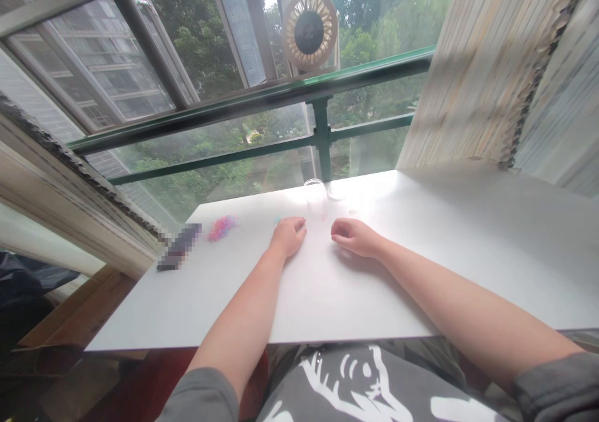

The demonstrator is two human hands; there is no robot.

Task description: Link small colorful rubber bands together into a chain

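At a white table [210,309], our left hand [289,236] and right hand [355,237] curl; whether either pinches anything, we cannot tell. A stray leftward sweep could scatter the bright pile [222,228] lying left of both; a forward nudge could topple the clear container [316,198] beyond. We count one pile, its pieces too blurred to number, one container, one fan [309,30].

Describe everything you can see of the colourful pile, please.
The colourful pile is a low heap of what look like tiny pieces, mostly pink and reddish, with some purple. It lies on the white table, between the pixelated dark object and the left hand, touching neither. Its material is too blurred to tell.
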